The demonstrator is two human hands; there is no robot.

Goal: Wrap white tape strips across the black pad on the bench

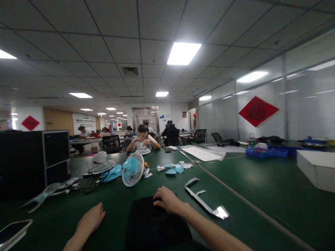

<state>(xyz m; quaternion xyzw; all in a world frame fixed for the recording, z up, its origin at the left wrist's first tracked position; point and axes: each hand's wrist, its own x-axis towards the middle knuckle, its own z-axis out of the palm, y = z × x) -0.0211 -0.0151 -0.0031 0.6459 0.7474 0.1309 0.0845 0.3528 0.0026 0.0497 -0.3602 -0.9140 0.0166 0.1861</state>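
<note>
A flat black item (154, 223), of a kind I cannot make out, lies on the green table in front of me. My right hand (167, 200) is closed at its far edge, fingers bent down over it. To the left, my left hand (90, 219) rests on the tabletop with its fingers curled in, and nothing shows in it. Right of my right hand is a bent white strip (200, 200) with a shiny end. Beyond the hands stands a white fan grille with light blue blades (133, 169), and a loose blue fan blade (174, 168) lies beside it.
On the left are a black computer tower (56, 157), a clear fan blade (44, 195), tangled cables (91, 183) and a phone (15, 230). Across the table a person (143, 139) handles a white part. Blue trays (259, 152) and a white box (318, 169) stand on the right.
</note>
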